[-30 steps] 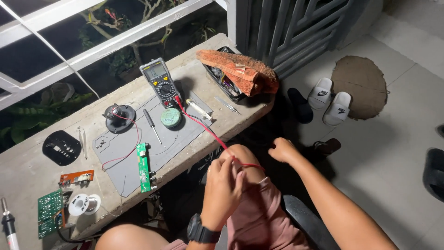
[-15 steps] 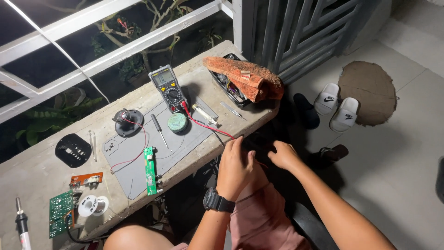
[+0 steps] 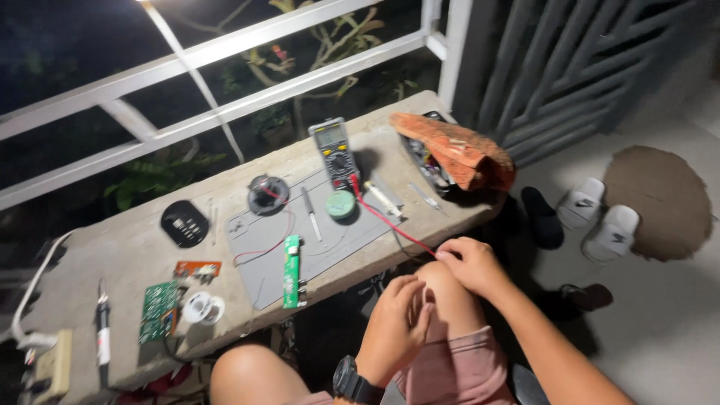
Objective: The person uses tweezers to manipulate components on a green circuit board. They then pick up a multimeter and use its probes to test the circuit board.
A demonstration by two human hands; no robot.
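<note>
Both hands point(image 3: 435, 296) now over knee, red lead point(image 3: 394, 229) pinched

I see a concrete ledge point(image 3: 135, 247) under a white railing point(image 3: 225, 45), dark plants point(image 3: 172, 169) beyond, a grey slatted gate point(image 3: 570, 67), pale floor point(image 3: 660, 330), and a round brown mat point(image 3: 660, 199).

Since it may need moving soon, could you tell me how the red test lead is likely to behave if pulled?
The red test lead will likely be floppy: it curves loosely from the multimeter to the right hand. Pulling may drag the multimeter, which lies flat and probably slides instead of tipping.
</note>
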